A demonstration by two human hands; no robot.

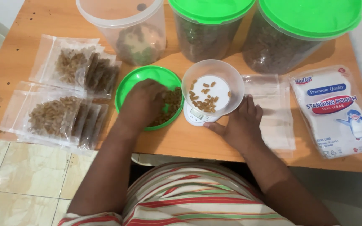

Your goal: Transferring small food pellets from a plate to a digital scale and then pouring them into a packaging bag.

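Observation:
My left hand (141, 102) rests in a green lid (135, 79) that lies upturned on the wooden table, its fingers curled over a heap of brown pellets (172, 104). Whether it grips any pellets is hidden. To its right, a clear plastic bowl (231, 79) with a few brown pellets stands on a small white digital scale (195, 116). My right hand (239, 123) lies flat on the table, touching the scale's right front side and the bowl's lower edge, holding nothing.
Filled clear pouches (70, 67) and a second stack (53, 117) lie at the left. An open clear tub (126, 29) and two green-lidded tubs (208, 25) (290, 33) stand at the back. Empty pouches (273, 104) and a white pack of pouches (338, 111) lie right.

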